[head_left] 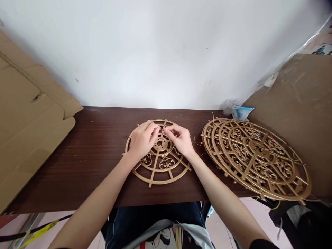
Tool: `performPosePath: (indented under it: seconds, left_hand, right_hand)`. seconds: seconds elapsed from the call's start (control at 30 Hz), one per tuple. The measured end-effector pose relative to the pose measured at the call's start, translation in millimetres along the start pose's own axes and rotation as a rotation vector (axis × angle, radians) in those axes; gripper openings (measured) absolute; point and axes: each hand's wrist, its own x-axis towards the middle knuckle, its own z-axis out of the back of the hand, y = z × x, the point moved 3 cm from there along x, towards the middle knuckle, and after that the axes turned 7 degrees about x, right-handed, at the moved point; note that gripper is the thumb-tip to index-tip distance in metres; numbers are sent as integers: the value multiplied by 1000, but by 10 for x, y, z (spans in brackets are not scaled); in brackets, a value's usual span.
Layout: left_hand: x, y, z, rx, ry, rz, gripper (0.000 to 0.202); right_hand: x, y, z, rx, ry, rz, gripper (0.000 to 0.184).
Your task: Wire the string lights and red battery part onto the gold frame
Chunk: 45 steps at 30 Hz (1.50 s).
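A round gold openwork disc with scrollwork and spokes lies flat on the dark wooden table in front of me. My left hand and my right hand rest on its far half, on either side of the central hub. Both hands have the fingertips pinched together, facing each other just above the hub, on thin wires that I can barely make out.
A stack of similar gold discs with red and yellow wires lies at the right, overhanging the table's front edge. Cardboard leans at the left, a brown bag-covered box at the right. A white wall stands behind.
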Motion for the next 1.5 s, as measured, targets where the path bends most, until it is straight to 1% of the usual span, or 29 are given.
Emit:
performPosePath:
  seconds: [0.1,0.17,0.37,0.57,0.63,0.73,0.83,0.9,1.0,1.13,1.2,1.27,1.5]
  left_hand:
    - [-11,-7,0,126,-14,-44,22]
    - [-16,5,-3,147,-14,-41,24]
    - [-21,26,-12,85,58,-76,24]
    - [-15,-4,-8,31,64,-121,17]
    - [-10,7,-7,14,49,-124,17]
    - [1,36,-7,-4,17,-118,16]
    - [9,57,-15,-8,-2,-101,17]
    - [10,60,-25,-11,1,-94,17]
    - [9,59,-40,-19,17,-86,17]
    - [9,71,-49,-37,31,-51,16]
    - [9,78,-48,-46,30,-30,16]
    - [8,80,-46,-54,30,-17,16]
    - [6,86,-53,-53,43,-1,16]
  right_hand:
    - [-13,52,-28,16,56,29,17]
    - [-28,95,-54,51,115,50,15]
    - [-51,115,-67,147,232,57,14]
    - [-56,113,-45,308,274,-19,18]
    - [-55,118,-49,347,254,-54,23]
    - [-34,97,-52,370,170,-87,28]
    - [3,30,-38,356,52,-71,29]
    - [23,-23,-28,323,6,-49,29]
    - [32,-62,-24,259,-3,-3,28]
    - [13,-22,-35,81,0,90,25]
    - [4,0,-40,46,-10,124,24]
    - [1,3,-36,62,-29,125,23]
    - [13,-38,16,110,-102,60,18]
